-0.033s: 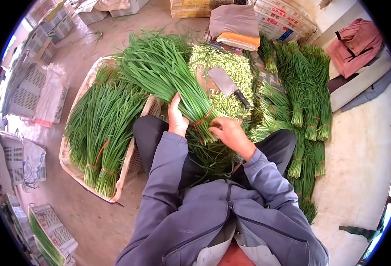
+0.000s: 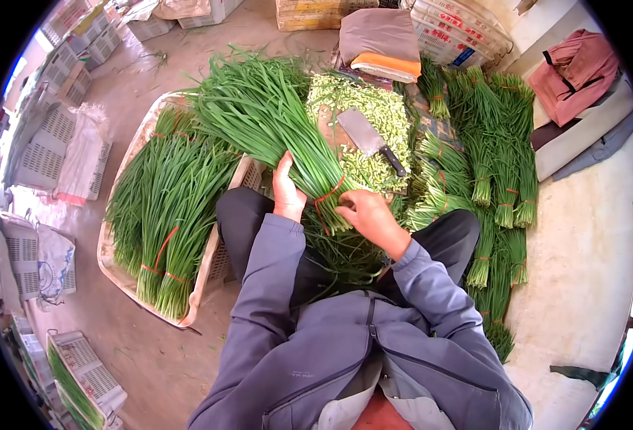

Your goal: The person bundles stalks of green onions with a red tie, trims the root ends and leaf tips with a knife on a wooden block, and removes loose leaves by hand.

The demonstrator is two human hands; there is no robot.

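A large bunch of garlic chives [image 2: 281,122] lies slantwise across my lap, its leaves toward the far left and its pale stem ends toward me. A red band [image 2: 329,190] circles it near those ends. My left hand [image 2: 286,190] is closed round the bunch's near left side, the thumb up along the leaves. At the stem ends my right hand [image 2: 370,215] is closed, thumb and fingers pinched against the stems just below the band; the fingertips are partly hidden. Beyond the bunch, a cleaver [image 2: 363,132] with a black handle rests on chopped pale stem pieces [image 2: 395,107].
On my left stands a plastic crate [image 2: 200,287] of banded chive bunches [image 2: 169,208]. More bunches [image 2: 474,136] lie along my right. Folded cloths [image 2: 379,43] sit at the back, a pink jacket [image 2: 578,75] far right. Stacked crates [image 2: 44,140] line the left side.
My right hand has shifted very slightly left along the stem ends. The left hand and the bunch look the same.
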